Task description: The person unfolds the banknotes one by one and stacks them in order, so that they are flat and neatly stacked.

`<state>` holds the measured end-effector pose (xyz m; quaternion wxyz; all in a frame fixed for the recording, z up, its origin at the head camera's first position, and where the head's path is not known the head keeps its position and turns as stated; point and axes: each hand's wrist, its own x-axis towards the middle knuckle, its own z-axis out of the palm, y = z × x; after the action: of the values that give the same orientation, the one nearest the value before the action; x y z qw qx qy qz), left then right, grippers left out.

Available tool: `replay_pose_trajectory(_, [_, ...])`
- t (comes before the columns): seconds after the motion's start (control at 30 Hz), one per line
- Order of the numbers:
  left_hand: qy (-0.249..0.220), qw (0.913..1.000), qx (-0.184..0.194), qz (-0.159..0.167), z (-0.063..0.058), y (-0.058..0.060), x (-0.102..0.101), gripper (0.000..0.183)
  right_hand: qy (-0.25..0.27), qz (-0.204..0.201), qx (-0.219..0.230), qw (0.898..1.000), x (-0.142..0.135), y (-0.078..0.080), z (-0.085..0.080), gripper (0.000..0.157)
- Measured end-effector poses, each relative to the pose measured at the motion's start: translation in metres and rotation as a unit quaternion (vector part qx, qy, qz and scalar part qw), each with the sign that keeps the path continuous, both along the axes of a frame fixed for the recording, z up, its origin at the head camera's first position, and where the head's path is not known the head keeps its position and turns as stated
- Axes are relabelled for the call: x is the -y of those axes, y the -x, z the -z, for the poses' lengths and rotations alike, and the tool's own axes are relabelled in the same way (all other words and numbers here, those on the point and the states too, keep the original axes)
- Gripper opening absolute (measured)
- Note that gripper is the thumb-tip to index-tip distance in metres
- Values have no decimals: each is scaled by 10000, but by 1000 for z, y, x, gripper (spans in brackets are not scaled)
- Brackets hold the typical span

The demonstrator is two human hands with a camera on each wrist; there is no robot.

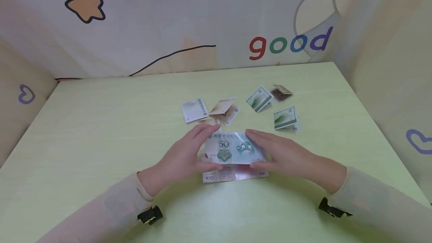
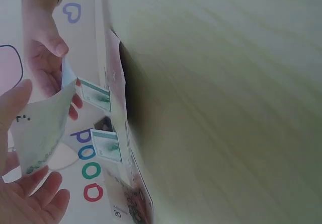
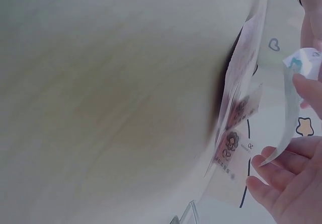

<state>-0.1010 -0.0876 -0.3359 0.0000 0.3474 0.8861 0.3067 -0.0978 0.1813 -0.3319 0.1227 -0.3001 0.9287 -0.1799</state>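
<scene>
In the head view a pale green play banknote marked 50 (image 1: 244, 149) is raised above the table, bowed a little. My left hand (image 1: 182, 156) holds its left end between thumb and fingers, and my right hand (image 1: 287, 155) holds the right end the same way. Beneath it a pink note marked 100 (image 1: 226, 176) lies on the table, partly covered by the 50. In the left wrist view the green note (image 2: 45, 133) curves between both hands; the right wrist view shows its curved edge (image 3: 291, 118) at my right fingertips.
Beyond the hands are several folded notes: a whitish one (image 1: 195, 110), a brown one (image 1: 222, 107), two green ones (image 1: 260, 98) and a dark brown one (image 1: 281, 93). The pale table (image 1: 101, 134) meets printed curtains (image 1: 168, 18) at the back and sides.
</scene>
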Motion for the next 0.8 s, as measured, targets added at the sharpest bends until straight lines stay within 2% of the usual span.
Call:
replay_pose_trajectory(0.07, [422,9986,-306,-26,0,-1,2,85,-39,-19,-51,10000,0,0,0,80])
replay_pose_trajectory(0.2, [758,9954,-586,21,0,-1,5,81,-154,-74,-103,9998,-1,0,0,79])
replay_pose_trajectory(0.53, [1367,9870,-824,174,2,1,9,79,-205,-324,-109,9992,0,1,1,74])
replay_pose_trajectory(0.8, [1808,9789,-875,363,6,2,6,75,-303,-413,-60,9987,-2,0,1,70])
